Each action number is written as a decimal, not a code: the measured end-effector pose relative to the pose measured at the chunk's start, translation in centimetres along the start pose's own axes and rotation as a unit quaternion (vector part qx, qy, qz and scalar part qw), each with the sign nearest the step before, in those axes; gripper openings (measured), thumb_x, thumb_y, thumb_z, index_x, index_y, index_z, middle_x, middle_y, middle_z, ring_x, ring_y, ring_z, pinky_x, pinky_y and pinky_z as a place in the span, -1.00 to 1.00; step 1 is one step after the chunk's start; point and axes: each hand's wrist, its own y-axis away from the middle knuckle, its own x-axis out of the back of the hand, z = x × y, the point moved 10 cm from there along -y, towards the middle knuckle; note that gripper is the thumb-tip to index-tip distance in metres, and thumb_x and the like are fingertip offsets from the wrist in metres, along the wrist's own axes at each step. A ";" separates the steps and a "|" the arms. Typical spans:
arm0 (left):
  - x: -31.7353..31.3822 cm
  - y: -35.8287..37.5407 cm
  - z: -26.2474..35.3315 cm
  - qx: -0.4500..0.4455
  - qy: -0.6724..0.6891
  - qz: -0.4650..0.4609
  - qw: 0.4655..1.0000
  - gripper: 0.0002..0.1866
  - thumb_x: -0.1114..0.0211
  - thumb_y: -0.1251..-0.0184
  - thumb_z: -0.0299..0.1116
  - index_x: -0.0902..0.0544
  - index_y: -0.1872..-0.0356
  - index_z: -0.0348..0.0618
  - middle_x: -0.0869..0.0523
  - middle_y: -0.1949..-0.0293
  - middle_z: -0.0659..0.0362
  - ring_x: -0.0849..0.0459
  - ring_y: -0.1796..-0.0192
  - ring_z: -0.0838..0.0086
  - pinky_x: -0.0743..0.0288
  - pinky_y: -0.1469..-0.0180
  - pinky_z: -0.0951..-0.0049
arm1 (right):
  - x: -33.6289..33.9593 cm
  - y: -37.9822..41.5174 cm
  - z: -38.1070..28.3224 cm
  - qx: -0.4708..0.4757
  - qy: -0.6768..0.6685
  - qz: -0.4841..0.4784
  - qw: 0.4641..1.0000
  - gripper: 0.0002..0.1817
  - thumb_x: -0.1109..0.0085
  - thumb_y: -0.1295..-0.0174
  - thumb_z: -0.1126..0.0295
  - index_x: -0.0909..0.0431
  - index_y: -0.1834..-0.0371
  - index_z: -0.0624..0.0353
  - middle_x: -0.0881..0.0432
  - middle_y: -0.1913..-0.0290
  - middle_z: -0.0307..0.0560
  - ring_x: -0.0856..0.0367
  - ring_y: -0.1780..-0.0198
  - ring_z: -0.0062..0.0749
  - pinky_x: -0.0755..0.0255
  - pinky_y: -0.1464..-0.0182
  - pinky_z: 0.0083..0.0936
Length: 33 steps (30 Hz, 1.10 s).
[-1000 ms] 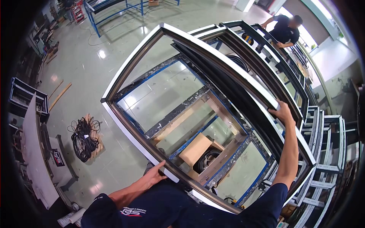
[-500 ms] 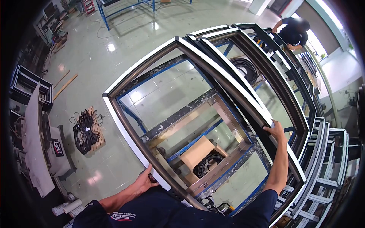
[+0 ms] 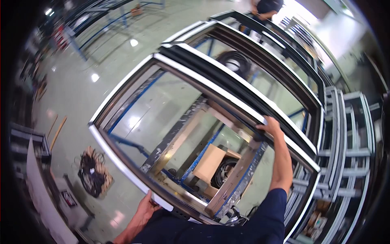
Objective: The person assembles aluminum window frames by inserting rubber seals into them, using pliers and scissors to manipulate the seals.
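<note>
A large rectangular window frame (image 3: 120,161), white on its outer edge and brown inside, spans the space in front of my body. My left hand (image 3: 145,209) is closed round its near left bar. On the far right bar, my right hand (image 3: 271,127) grips with the thumb on the inner side. Beneath the frame is a bench with a paint-specked dark beam (image 3: 175,136) and blue edges. Through the opening I see a cardboard box (image 3: 209,162) with a black coil (image 3: 224,173). Close beyond the far bar lies a black frame with a white edge (image 3: 243,91).
More frames (image 3: 280,73) lie beyond, where a person (image 3: 269,7) stands. Stacked grey frames (image 3: 353,152) are at the right. Bundled black cable (image 3: 92,173) sits on the floor at left, near a white panel (image 3: 42,191). A blue-legged table (image 3: 103,30) stands farther back.
The view has turned. The frame in my hands has swung from lying at an angle to the black frame to running nearly parallel alongside it. Both hands keep their grip.
</note>
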 end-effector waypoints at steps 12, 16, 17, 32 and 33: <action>-1.2 0.1 2.3 0.022 -0.101 -0.056 0.993 0.06 0.02 -0.27 0.54 -0.04 -0.54 -0.09 -0.20 -0.49 -0.10 -0.24 -0.48 -0.02 -0.14 -0.35 -0.42 | -5.6 0.1 1.1 -0.033 -0.039 0.015 0.999 -0.14 -0.52 0.14 -0.17 -0.58 -0.22 0.13 -0.72 0.03 0.14 -0.67 -0.09 0.03 -0.53 -0.14 -0.15; -0.8 -0.5 2.3 0.052 -0.092 -0.032 0.994 0.10 0.05 -0.21 0.60 -0.07 -0.55 -0.04 -0.23 -0.49 -0.07 -0.25 -0.49 -0.02 -0.13 -0.37 -0.38 | -6.1 0.0 1.2 -0.039 -0.046 -0.003 0.998 -0.15 -0.52 0.13 -0.15 -0.58 -0.22 0.13 -0.72 0.01 0.13 -0.67 -0.10 0.00 -0.52 -0.15 -0.16; -0.4 -0.9 2.3 0.052 -0.084 -0.031 0.995 0.10 0.04 -0.20 0.61 -0.07 -0.55 -0.04 -0.24 -0.48 -0.06 -0.25 -0.49 -0.02 -0.13 -0.38 -0.38 | -6.2 0.0 1.2 -0.046 -0.046 -0.007 0.998 -0.15 -0.52 0.13 -0.15 -0.58 -0.22 0.12 -0.72 0.00 0.13 -0.66 -0.11 -0.01 -0.52 -0.16 -0.17; 0.1 -1.7 2.7 0.049 -0.070 0.013 0.996 -0.03 -0.15 -0.11 0.57 -0.35 -0.42 0.12 -0.43 -0.41 0.16 -0.40 -0.37 0.21 -0.31 -0.28 -0.01 | -5.4 12.0 -5.2 -0.116 -0.401 0.295 0.859 -0.48 -0.42 -0.10 0.06 -0.69 0.02 0.26 -0.72 0.07 0.24 -0.69 0.02 0.13 -0.55 -0.10 -0.18; -0.4 -1.6 2.9 0.048 -0.097 0.026 0.994 -0.04 -0.15 -0.10 0.59 -0.39 -0.38 0.12 -0.47 -0.37 0.17 -0.46 -0.31 0.23 -0.39 -0.18 0.07 | -6.3 14.7 -6.5 -0.094 -0.442 0.281 0.847 -0.47 -0.41 -0.12 0.05 -0.69 0.01 0.29 -0.72 0.05 0.24 -0.71 0.02 0.08 -0.55 -0.10 -0.22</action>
